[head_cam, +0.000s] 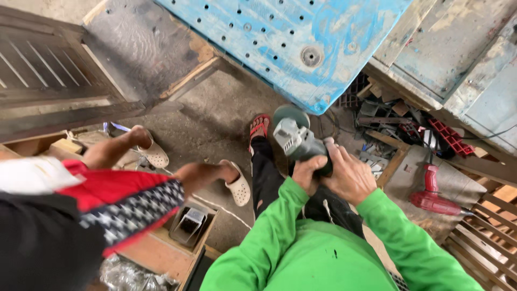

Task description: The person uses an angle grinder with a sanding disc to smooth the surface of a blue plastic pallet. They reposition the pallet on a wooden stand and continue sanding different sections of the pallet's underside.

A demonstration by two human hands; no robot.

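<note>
The person in the green sleeves has both arms bent inward, the hands meeting in front of the chest around a grey angle grinder (298, 141). The left hand (309, 173) is wrapped over the near end of the tool's body, fingers curled tight on it. The right hand (351, 177) clasps the body from the right side, knuckles up, thumb toward the left hand, so the two hands touch. The grinder points away and to the left, its round disc (291, 114) at the far end, hanging above the concrete floor just near the edge of a blue perforated board (301, 43).

Below the tool a black trouser leg runs out to a foot in a red sandal (259, 127). To the left, another person's bare legs stretch across, in white clogs (239, 187). A red power drill (432, 196) lies on the right, well apart from the hands, beside a heap of scrap pieces (398, 129).
</note>
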